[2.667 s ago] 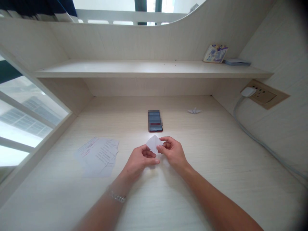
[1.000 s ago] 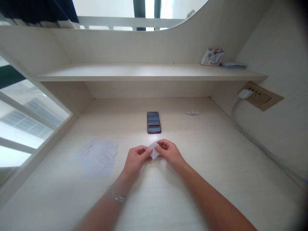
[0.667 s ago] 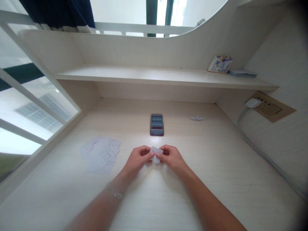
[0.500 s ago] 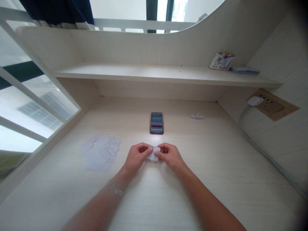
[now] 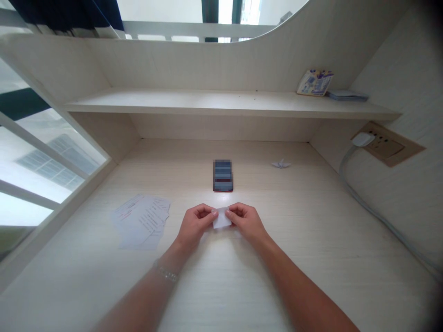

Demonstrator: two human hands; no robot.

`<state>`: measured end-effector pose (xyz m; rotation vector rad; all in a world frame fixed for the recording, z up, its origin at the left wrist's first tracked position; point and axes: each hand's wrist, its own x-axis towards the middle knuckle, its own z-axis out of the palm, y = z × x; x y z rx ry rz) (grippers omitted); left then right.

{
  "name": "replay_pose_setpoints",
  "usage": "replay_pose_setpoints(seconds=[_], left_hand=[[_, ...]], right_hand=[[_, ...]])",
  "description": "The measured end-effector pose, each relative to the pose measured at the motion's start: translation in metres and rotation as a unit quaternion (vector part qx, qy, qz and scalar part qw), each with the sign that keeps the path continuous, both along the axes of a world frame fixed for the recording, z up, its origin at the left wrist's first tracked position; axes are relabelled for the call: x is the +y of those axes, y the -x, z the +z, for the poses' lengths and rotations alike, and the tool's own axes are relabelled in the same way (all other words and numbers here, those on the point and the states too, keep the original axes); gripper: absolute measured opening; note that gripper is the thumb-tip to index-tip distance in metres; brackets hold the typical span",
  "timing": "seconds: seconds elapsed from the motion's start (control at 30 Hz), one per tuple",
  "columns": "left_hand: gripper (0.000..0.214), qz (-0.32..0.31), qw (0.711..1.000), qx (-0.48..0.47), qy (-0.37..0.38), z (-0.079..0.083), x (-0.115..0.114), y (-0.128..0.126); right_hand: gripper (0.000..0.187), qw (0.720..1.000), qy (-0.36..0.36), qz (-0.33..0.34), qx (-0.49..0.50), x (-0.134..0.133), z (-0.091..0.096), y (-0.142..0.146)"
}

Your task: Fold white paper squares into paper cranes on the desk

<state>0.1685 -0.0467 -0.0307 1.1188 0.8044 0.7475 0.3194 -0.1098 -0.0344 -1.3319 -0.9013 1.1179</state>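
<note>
A small piece of white paper (image 5: 222,220) is held between my two hands, just above the desk. My left hand (image 5: 196,221) pinches its left edge between thumb and fingers. On the opposite edge, my right hand (image 5: 247,221) has the same kind of pinch. The lower part of the paper shows below my thumbs; the fingers underneath are partly hidden. Beyond my hands lies a phone (image 5: 223,175), its screen blurred out. A folded paper crane (image 5: 281,164) rests farther back to the right.
Several written sheets (image 5: 140,221) overlap on the desk (image 5: 311,258) at left. A shelf (image 5: 207,99) spans the back, bearing a colourful packet (image 5: 314,83) and a flat stack (image 5: 347,95). A cable (image 5: 374,212) runs down from the wall socket (image 5: 389,145) at right.
My right thumb has drawn back from the paper's middle toward its right edge, so more of the paper shows. The whole view has shifted slightly.
</note>
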Motion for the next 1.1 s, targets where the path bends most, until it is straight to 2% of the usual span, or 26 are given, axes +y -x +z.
replay_pose_setpoints(seconds=[0.23, 0.57, 0.83, 1.1], left_hand=[[0.017, -0.029, 0.999, 0.02, -0.028, -0.003, 0.004, -0.004], [0.02, -0.013, 0.999, 0.022, -0.046, -0.006, 0.005, -0.005], [0.022, -0.05, 0.997, 0.028, -0.045, -0.008, 0.012, -0.003], [0.014, -0.087, 0.994, 0.039, -0.055, -0.002, 0.014, -0.001]], right_hand=[[0.016, 1.0, 0.0, 0.019, -0.016, -0.002, 0.001, -0.007], [0.017, 1.0, -0.001, 0.0, -0.012, -0.001, -0.003, -0.005], [0.019, 1.0, 0.007, 0.019, -0.011, -0.001, 0.002, -0.008], [0.017, 0.999, 0.007, 0.046, -0.019, -0.001, 0.0, -0.011]])
